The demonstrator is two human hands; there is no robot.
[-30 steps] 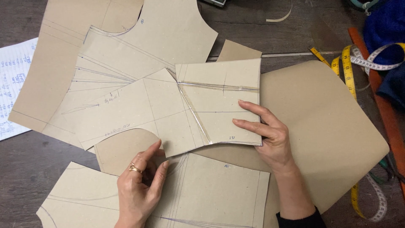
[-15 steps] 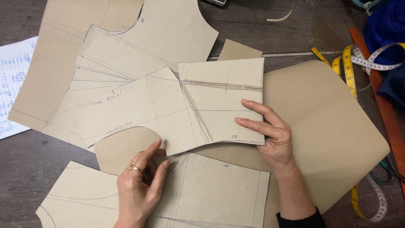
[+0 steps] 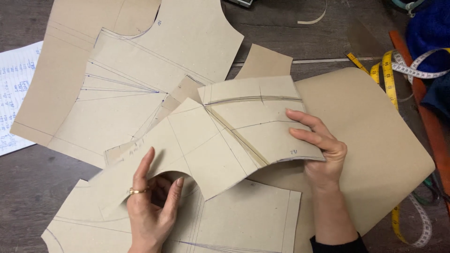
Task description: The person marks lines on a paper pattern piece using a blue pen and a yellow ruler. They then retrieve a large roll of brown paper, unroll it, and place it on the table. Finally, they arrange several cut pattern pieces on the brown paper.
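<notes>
Hands: left hand grip pinches pattern piece at curved edge | right hand grip clamps its right edge

— Any packages, signs or screens on the dark wooden table?
— None in plain sight. Only paper and card.
— Labels, then?
— None stuck on anything. Closest: a white paper sheet with rows of blue handwriting, flat at the left edge, cut off by the frame, right beside a large beige card piece.
— And on the curved beige card pattern piece, pinched by left hand and right hand?
— Just small blue pen marks straight on the card, by the right fingertips.
— That dark corner at the top edge?
— Perhaps a device; too little in view to tell.
</notes>
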